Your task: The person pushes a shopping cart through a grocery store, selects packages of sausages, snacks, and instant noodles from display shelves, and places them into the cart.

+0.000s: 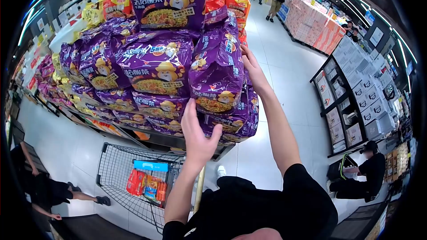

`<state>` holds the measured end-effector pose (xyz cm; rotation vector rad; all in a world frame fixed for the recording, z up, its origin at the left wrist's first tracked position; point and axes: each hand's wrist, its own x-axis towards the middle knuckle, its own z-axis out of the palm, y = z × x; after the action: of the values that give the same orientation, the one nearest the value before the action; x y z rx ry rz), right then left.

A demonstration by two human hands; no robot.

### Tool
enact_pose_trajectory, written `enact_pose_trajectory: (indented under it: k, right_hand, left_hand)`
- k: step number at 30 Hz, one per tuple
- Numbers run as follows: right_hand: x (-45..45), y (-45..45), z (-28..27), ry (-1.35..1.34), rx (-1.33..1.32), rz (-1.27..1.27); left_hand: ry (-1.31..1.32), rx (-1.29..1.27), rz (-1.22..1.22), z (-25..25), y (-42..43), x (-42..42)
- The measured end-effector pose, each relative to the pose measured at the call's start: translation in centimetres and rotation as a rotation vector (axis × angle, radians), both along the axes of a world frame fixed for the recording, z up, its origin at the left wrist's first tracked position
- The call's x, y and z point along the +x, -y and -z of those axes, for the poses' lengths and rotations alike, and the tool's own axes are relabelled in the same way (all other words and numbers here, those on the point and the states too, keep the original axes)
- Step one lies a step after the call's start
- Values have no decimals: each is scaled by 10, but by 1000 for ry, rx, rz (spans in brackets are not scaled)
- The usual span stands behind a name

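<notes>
Before me is a stack of purple multipacks of instant noodles. The pack at the right end of an upper row [217, 73] sits at a slight angle between my hands. My left hand [199, 135] is open at its lower left corner, fingers pointing up and thumb apart, with the fingertips at the wrapper. My right hand [252, 64] lies along the pack's right side with fingers stretched out; some fingertips are hidden behind it. A neighbouring noodle pack [155, 64] stands to the left, and another pack [169, 2] is higher up.
Below the display stands a wire shopping cart [118, 173] holding a blue box [151, 165] and red packets [136, 182]. A shelf of white boxes [356, 93] is on the right. One person [362, 173] crouches there, another [49, 182] is at lower left, others walk the aisle.
</notes>
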<state>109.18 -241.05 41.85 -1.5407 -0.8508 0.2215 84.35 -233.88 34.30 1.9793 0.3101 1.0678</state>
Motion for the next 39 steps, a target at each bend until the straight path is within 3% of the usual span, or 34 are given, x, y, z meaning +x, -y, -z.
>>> enact_pose_trajectory:
  k: [4, 5, 8, 12, 20, 24, 26, 28, 30, 31, 34, 39]
  right_hand:
    - [20, 1, 13, -131, 10, -129]
    - [18, 2, 11, 25, -44, -38]
    - [10, 1, 9, 97, -71, 42]
    - [-3, -3, 12, -61, 137, -67]
    - [3, 1, 25, -167, 294, -141]
    - [-6, -3, 14, -77, 362, -119]
    - [-21, 7, -5, -63, 371, -108]
    - [-28, 29, -20, 73, 340, -175]
    - [-39, 52, -38, 241, 240, -182]
    - [-43, 62, -45, 334, 192, -180]
    - [-46, 83, -36, 241, 292, -263]
    - [-92, 89, -4, -113, 332, -306]
  left_hand:
    - [-52, 137, -107, 1, 20, 16]
    - [-75, 136, -122, -1, 23, 16]
    - [-93, 113, -148, -1, 28, 21]
    - [13, 115, -163, 5, 33, 36]
    - [200, -85, -64, 23, 28, 58]
    - [203, -17, -124, 18, 29, 65]
    - [297, -167, -57, 18, 29, 62]
    - [232, -148, -117, 22, 30, 51]
    - [522, -701, 236, 9, 34, 33]
    - [558, -742, 276, 7, 32, 21]
    - [504, -894, 424, 4, 16, -18]
    - [456, -1030, 383, 6, 27, -40]
